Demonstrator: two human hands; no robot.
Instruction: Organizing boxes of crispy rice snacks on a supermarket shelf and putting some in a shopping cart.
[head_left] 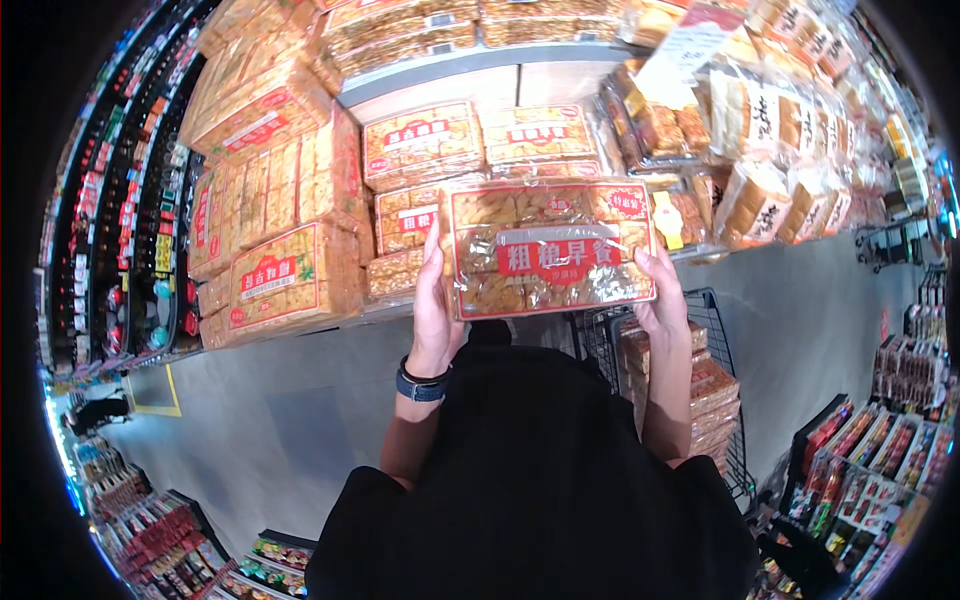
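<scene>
At left, red-and-gold packages (285, 275) stand stacked on the shelf. Next, the left hand (434, 305), a dark band (421, 386) at its wrist, grips the left end of a wide, clear-wrapped package (550, 275), held up in front of the shelf edge, printed face showing. The right hand (661, 290) grips its right end, thumb on the face. Below that forearm, a cart (597, 337) carries stacked packs (712, 390); farther right sit bagged loaves (752, 200).
</scene>
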